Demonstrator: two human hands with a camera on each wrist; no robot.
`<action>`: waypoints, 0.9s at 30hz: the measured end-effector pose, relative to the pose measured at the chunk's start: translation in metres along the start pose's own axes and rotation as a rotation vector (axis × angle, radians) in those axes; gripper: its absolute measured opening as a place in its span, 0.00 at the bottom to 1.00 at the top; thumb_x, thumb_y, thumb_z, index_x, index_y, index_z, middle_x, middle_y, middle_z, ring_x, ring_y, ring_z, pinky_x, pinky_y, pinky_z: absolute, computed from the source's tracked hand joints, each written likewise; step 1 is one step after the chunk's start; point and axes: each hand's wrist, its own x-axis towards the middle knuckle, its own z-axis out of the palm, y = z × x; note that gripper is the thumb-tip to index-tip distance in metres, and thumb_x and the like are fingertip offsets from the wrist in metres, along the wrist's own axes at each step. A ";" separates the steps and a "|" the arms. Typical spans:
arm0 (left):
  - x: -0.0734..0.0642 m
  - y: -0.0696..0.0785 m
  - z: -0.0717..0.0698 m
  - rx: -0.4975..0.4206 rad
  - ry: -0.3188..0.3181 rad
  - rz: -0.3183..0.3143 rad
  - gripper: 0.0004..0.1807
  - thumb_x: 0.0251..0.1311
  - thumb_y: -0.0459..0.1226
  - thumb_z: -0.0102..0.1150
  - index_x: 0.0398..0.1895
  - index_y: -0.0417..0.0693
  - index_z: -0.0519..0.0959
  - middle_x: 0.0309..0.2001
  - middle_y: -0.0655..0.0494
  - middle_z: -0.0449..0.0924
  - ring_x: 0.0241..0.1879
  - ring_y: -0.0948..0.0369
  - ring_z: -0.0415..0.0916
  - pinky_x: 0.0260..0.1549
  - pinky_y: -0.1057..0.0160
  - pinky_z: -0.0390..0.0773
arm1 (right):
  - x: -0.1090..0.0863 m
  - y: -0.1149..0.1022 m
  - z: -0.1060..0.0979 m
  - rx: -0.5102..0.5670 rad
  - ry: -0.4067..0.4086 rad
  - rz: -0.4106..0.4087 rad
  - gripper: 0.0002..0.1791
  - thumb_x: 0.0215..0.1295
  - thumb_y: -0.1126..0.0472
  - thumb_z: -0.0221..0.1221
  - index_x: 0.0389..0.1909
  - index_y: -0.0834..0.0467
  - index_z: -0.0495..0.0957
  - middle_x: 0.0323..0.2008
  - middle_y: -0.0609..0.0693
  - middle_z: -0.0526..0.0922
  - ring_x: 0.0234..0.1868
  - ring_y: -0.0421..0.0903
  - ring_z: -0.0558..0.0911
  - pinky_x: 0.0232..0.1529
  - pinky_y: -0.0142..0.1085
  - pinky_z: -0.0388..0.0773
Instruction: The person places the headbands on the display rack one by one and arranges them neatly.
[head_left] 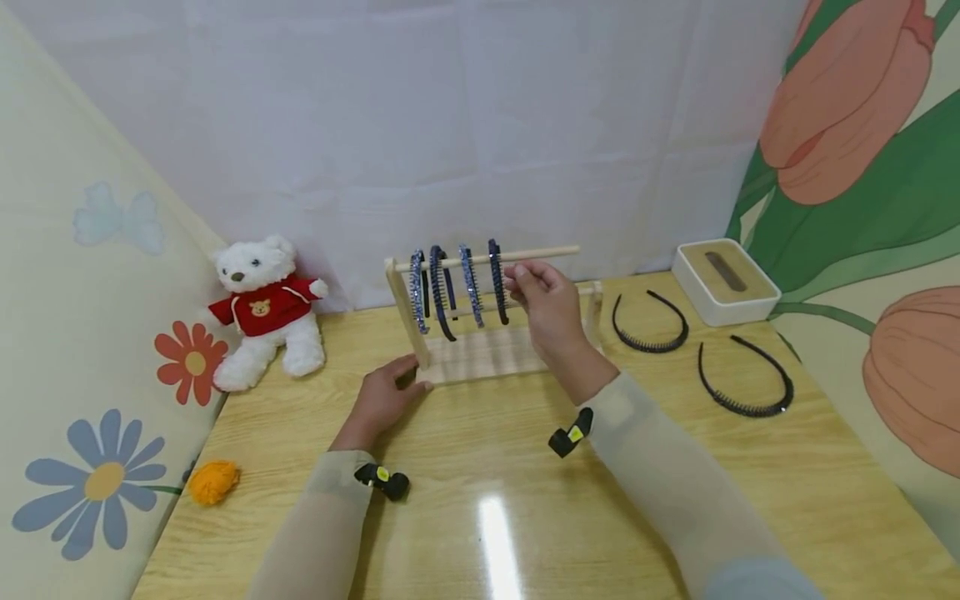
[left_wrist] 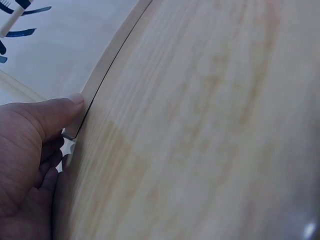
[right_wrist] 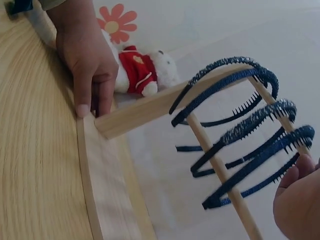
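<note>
Several dark blue and glittery headbands hang over the upper rod of a wooden rack [head_left: 480,358]. The base's left end is gripped by my left hand [head_left: 384,393], its thumb [left_wrist: 65,107] along the front edge and the other fingers curled behind. My right hand [head_left: 551,308] is at the rightmost headband [head_left: 498,283], pinching close under the rod with thumb and forefinger. In the right wrist view, the fingers of the right hand [right_wrist: 299,192] meet this headband's toothed inner side beside the rod. To its left hang a glittery headband [head_left: 472,287] and a dark one [head_left: 441,292].
Two black toothed headbands, the nearer one [head_left: 750,410] and the farther one [head_left: 652,346], lie right of the rack. Behind them is a white box [head_left: 723,310] with a slotted wooden lid. A white teddy bear [head_left: 273,321] in red sits left, behind an orange yarn ball [head_left: 213,482].
</note>
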 end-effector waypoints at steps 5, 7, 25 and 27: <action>-0.002 0.001 0.003 -0.009 -0.015 -0.015 0.32 0.71 0.40 0.74 0.76 0.46 0.78 0.74 0.40 0.77 0.75 0.37 0.73 0.78 0.37 0.70 | -0.009 -0.008 -0.039 -0.148 -0.034 -0.045 0.09 0.81 0.67 0.61 0.54 0.68 0.82 0.51 0.61 0.89 0.46 0.44 0.88 0.54 0.32 0.89; -0.002 0.001 0.004 -0.010 -0.030 -0.019 0.32 0.72 0.41 0.73 0.77 0.46 0.78 0.75 0.40 0.77 0.76 0.37 0.72 0.78 0.37 0.70 | -0.017 -0.014 -0.064 -0.264 -0.070 -0.079 0.10 0.79 0.67 0.62 0.53 0.70 0.82 0.45 0.51 0.91 0.44 0.43 0.88 0.52 0.31 0.89; 0.002 -0.001 -0.002 0.030 -0.036 -0.019 0.33 0.72 0.42 0.73 0.77 0.45 0.77 0.75 0.40 0.76 0.76 0.37 0.72 0.78 0.37 0.70 | -0.066 -0.105 -0.328 -1.401 -0.292 0.015 0.20 0.70 0.53 0.75 0.57 0.60 0.89 0.60 0.68 0.87 0.60 0.69 0.84 0.51 0.35 0.82; 0.003 -0.001 -0.003 0.032 -0.037 -0.028 0.33 0.73 0.42 0.72 0.78 0.45 0.76 0.76 0.39 0.75 0.77 0.37 0.71 0.78 0.37 0.70 | -0.069 -0.115 -0.347 -1.438 -0.268 0.065 0.22 0.70 0.51 0.75 0.57 0.61 0.89 0.63 0.73 0.84 0.62 0.74 0.82 0.50 0.39 0.81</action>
